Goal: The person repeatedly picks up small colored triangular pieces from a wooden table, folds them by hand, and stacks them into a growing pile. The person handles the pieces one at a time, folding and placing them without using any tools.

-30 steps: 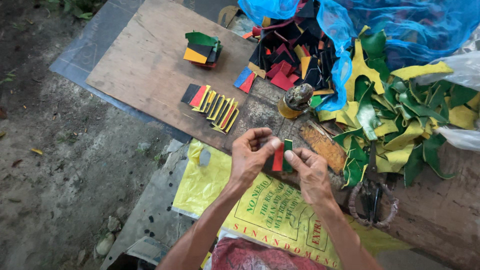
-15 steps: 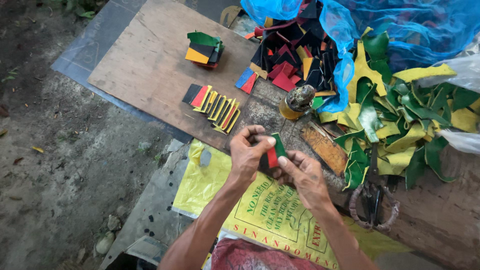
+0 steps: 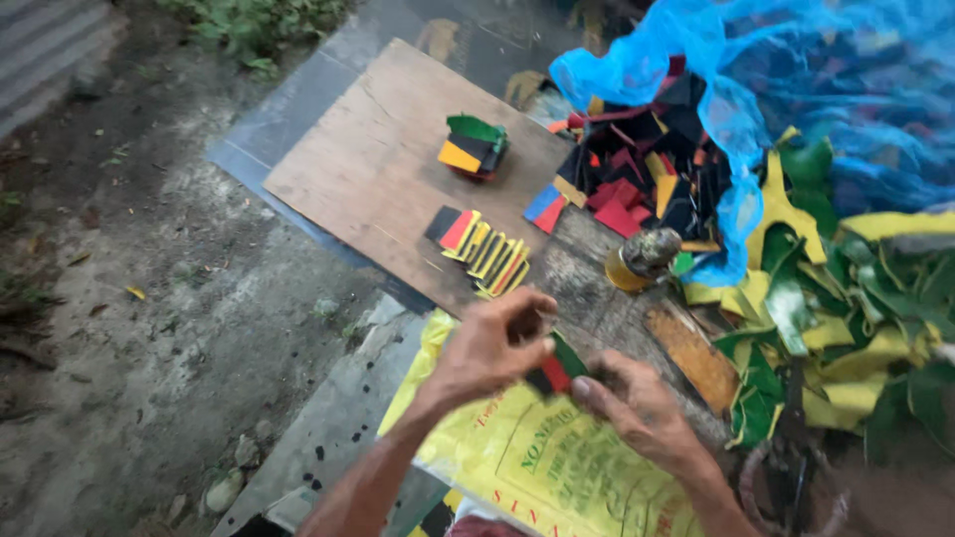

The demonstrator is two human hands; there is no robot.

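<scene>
Small coloured pieces (image 3: 555,370), red, black and green, are sitting between both hands above the yellow sack (image 3: 537,467). The left hand (image 3: 489,348) and right hand (image 3: 637,408) are pinching them, though it's blurry

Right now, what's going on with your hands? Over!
Left hand and right hand both grip a small stack of red, green and black pieces. Held above the yellow sack. Nothing between the hands.
</scene>
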